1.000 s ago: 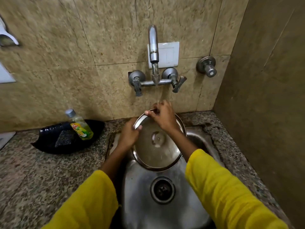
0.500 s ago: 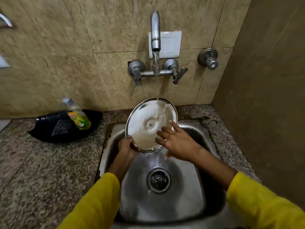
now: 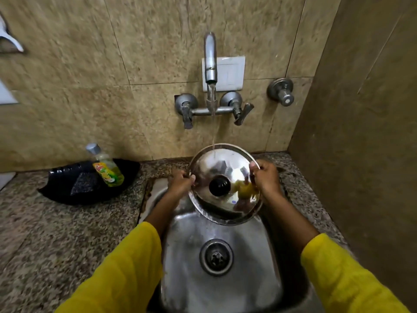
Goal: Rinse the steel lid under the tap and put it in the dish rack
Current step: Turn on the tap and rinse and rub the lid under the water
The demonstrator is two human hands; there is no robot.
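Observation:
A round steel lid (image 3: pixel 222 168) with a black knob faces me, tilted up over the steel sink (image 3: pixel 225 290). Water runs from the wall tap (image 3: pixel 210 59) onto the lid's upper part. My left hand (image 3: pixel 181 182) grips the lid's left rim. My right hand (image 3: pixel 265 178) grips its right rim. No dish rack is in view.
A green dish-soap bottle (image 3: pixel 106 168) leans in a black tray (image 3: pixel 67 190) with a scrub pad on the granite counter at left. A side wall stands close on the right. A separate valve (image 3: pixel 282 92) and a white switch plate (image 3: pixel 230 73) sit on the back wall.
The lid has been turned over: its underside faced me before, now the knob side does. My right hand moved from the lid's face to its right rim.

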